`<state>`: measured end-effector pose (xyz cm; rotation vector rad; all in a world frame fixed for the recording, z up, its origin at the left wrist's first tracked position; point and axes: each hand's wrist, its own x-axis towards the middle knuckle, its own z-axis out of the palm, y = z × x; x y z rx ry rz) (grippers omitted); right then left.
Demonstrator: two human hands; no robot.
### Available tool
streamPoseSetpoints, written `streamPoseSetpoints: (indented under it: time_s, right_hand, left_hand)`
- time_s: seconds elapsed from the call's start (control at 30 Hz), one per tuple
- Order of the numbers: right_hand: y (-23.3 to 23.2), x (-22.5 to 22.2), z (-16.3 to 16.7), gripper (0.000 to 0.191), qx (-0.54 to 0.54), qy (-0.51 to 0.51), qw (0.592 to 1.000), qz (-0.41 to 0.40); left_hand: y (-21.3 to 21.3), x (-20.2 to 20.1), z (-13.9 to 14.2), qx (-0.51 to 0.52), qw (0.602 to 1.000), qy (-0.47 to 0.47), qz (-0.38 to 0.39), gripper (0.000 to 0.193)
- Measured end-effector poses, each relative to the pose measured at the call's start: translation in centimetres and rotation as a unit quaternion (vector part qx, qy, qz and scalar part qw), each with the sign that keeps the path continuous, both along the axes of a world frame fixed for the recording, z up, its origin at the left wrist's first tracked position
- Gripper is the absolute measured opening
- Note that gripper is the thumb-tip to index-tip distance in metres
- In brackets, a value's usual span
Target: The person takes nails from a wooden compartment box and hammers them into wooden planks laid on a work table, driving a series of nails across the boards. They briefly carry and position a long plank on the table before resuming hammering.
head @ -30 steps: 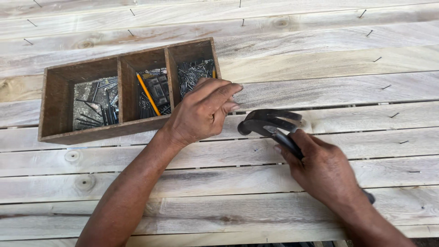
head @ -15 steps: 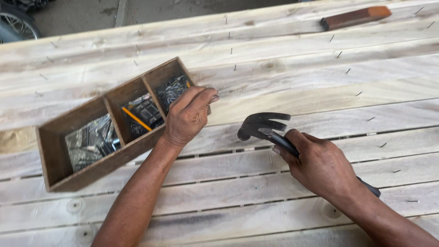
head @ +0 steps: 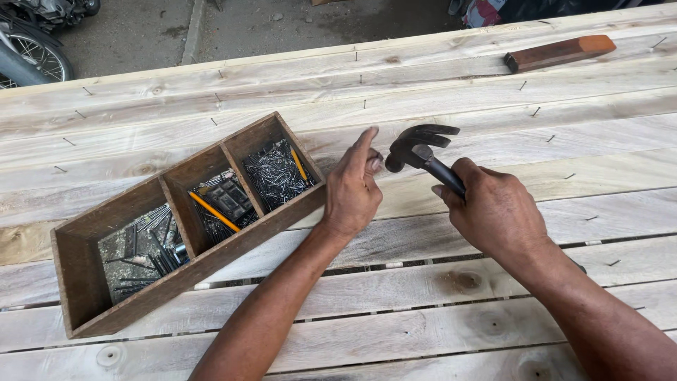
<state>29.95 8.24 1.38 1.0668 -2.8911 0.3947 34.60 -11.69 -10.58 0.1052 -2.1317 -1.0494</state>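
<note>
My right hand point(head: 493, 212) grips the black handle of a claw hammer point(head: 417, 147), whose head hovers just right of my left fingertips. My left hand point(head: 352, 187) is pinched at thumb and forefinger on the pale plank, apparently around a small nail, though I cannot make it out. A three-compartment wooden box point(head: 127, 282) lies to the left, its near wall touching my left hand. Its compartments hold nails, and an orange pencil point(head: 215, 213) lies in the middle one.
Pale wooden planks point(head: 423, 296) with gaps and half-driven nails stretch across the view. A reddish-brown wooden block point(head: 560, 51) lies at the far right edge. Beyond the planks are a concrete floor and a motorcycle wheel point(head: 32, 56) at far left.
My left hand left the box's right compartment and now pinches down on the plank beside the hammer head. The hammer has lifted slightly toward it. The view has shifted up.
</note>
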Motion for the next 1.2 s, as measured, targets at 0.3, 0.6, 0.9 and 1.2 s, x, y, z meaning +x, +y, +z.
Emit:
streamPoseSetpoints:
  time_s: [0.3, 0.6, 0.9, 1.2]
  right_hand:
    - [-0.8, -0.6, -0.5, 0.029, 0.043, -0.046, 0.997, -0.037]
    - [-1.0, -1.6, -0.6, 0.027, 0.044, -0.065, 0.995, -0.053]
    - [-1.5, -1.5, 0.1, 0.029, 0.023, -0.023, 0.999, -0.028]
    - [-2.5, -1.4, 0.7, 0.029, 0.041, -0.027, 0.998, -0.031]
  left_hand:
    - [-0.8, -3.2, 0.2, 0.128, 0.986, -0.031, 0.097, 0.010]
    - [-1.0, -2.6, 0.5, 0.077, 0.980, -0.154, 0.102, 0.006]
    - [-1.0, -2.5, 0.4, -0.045, 0.985, -0.143, 0.081, 0.008]
    - [-1.3, -2.2, 1.6, -0.040, 0.981, -0.181, 0.046, 0.006]
